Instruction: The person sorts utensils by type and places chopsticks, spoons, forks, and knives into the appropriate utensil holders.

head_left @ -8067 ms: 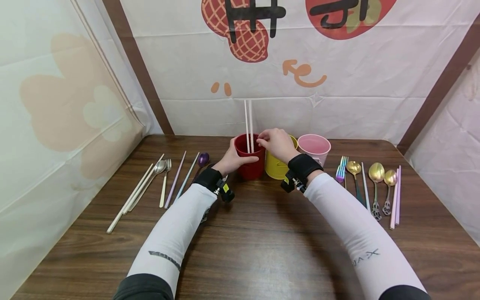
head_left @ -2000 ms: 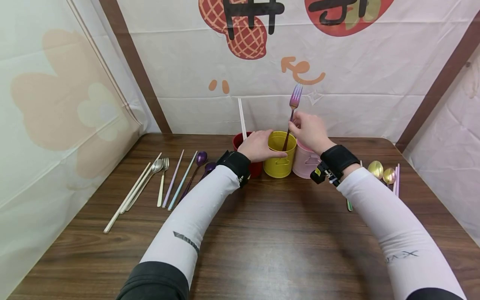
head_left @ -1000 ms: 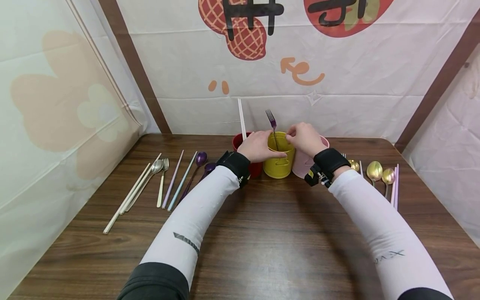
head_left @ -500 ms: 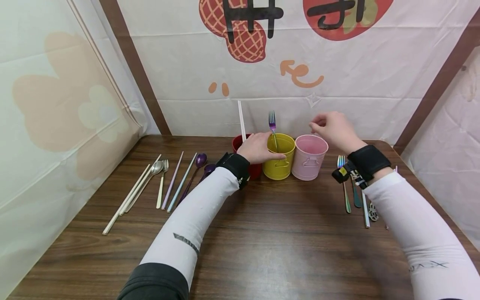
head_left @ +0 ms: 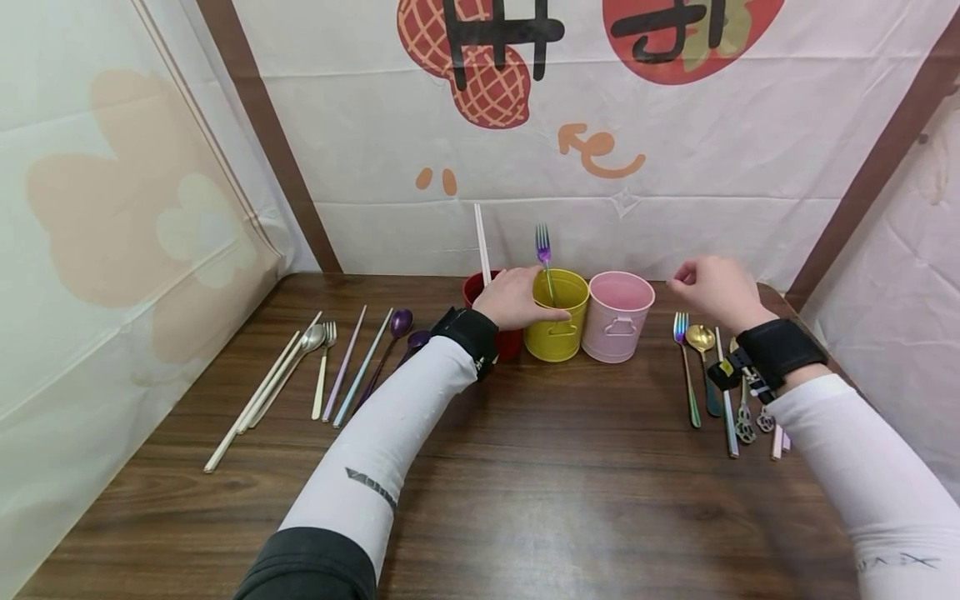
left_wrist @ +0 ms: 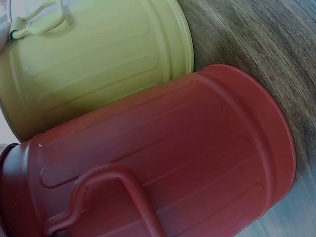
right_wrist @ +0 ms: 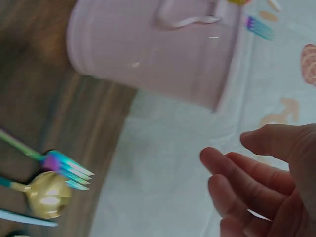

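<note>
My left hand (head_left: 516, 298) holds the side of the yellow bucket (head_left: 553, 340), its thumb across the front near the rim. A rainbow-coloured fork (head_left: 543, 243) stands in that bucket, tines up. Partly behind the hand is the red bucket (left_wrist: 163, 168), with white chopsticks (head_left: 482, 242) leaning in it. My right hand (head_left: 716, 287) holds nothing, its fingers loosely bent, above the right-hand cutlery. Below it lie another rainbow fork (head_left: 684, 358), a gold spoon (right_wrist: 49, 195) with a dark green handle, and a pale blue chopstick (head_left: 727, 412). The wrist hides part of that row.
A pink bucket (head_left: 617, 325) stands right of the yellow one. On the left lie white chopsticks (head_left: 255, 404), a silver spoon (head_left: 312, 337), a fork (head_left: 325, 367), coloured chopsticks (head_left: 363, 367) and purple spoons (head_left: 401, 323). A printed cloth (head_left: 360, 125) hangs behind the table.
Earlier my left hand held the red bucket; it moved to the yellow one. My right hand lowered a rainbow fork into the yellow bucket, let go, then moved right over the cutlery.
</note>
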`<action>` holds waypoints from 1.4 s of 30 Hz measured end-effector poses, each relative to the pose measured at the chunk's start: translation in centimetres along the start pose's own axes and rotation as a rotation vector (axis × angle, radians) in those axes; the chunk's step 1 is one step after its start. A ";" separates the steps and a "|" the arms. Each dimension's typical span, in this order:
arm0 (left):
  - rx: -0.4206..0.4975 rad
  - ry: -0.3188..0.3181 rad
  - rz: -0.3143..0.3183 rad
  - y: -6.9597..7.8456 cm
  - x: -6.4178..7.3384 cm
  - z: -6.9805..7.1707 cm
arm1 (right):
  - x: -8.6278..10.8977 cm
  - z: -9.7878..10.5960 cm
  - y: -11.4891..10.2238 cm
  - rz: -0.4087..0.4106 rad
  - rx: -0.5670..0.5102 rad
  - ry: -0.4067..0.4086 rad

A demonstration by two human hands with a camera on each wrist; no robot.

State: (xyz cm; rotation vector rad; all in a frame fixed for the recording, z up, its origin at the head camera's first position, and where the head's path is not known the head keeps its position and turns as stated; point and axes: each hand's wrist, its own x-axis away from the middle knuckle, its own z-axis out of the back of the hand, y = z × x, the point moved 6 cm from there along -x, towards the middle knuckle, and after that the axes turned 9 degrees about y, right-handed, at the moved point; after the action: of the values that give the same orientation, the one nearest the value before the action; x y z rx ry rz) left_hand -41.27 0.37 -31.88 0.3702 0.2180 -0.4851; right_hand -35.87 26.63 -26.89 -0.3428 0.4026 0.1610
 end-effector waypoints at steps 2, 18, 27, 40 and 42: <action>0.000 0.000 -0.002 0.0 0.0 -0.1 | 0.5 -0.9 1.1 -0.034 0.021 -0.061; -0.002 0.012 -0.004 0.0 0.0 -0.1 | 4.4 -6.2 4.6 -0.109 0.078 -0.356; -0.003 0.010 -0.001 0.0 0.0 0.0 | 5.2 -7.7 5.5 -0.167 0.087 -0.450; 0.000 -0.005 0.003 0.1 0.1 0.2 | 5.0 -8.6 6.7 -0.257 -0.029 -0.483; -0.005 -0.008 0.004 0.1 0.2 0.2 | 5.0 -8.9 7.0 -0.266 -0.037 -0.485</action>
State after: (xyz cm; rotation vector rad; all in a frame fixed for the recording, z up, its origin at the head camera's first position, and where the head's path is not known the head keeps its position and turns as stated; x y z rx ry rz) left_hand -41.05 0.33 -31.74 0.3638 0.2106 -0.4821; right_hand -36.02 30.36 -38.67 -0.3772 -0.1262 -0.0118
